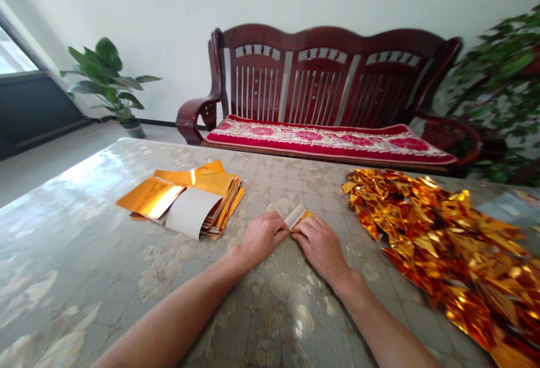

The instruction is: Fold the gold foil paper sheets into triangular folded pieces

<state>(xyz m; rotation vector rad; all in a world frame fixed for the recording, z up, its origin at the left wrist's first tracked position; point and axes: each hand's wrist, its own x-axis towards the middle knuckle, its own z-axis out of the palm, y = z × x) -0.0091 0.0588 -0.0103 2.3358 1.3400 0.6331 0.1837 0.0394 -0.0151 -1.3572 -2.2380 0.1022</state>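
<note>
Between both hands, at the middle of the table, is a small partly folded sheet of gold foil paper [296, 216], its pale grey back showing. My left hand [264, 236] pinches its left side with the fingers pressed together. On the right side, my right hand [319, 244] grips the same sheet, thumb and fingertips close to those of the left. The fingertips cover the sheet's near edge. To the left lies a loose stack of flat gold foil sheets [147, 194], one turned grey side up. A large heap of folded gold foil pieces [434, 233] spreads over the table's right side.
A patterned, glossy cover lies over the table [126, 306]. Behind it stands a dark red wooden bench [320, 86] with a red floral cushion [312, 136]. Potted plants [107, 75] stand at left and right. Clear plastic [512, 210] lies behind the heap.
</note>
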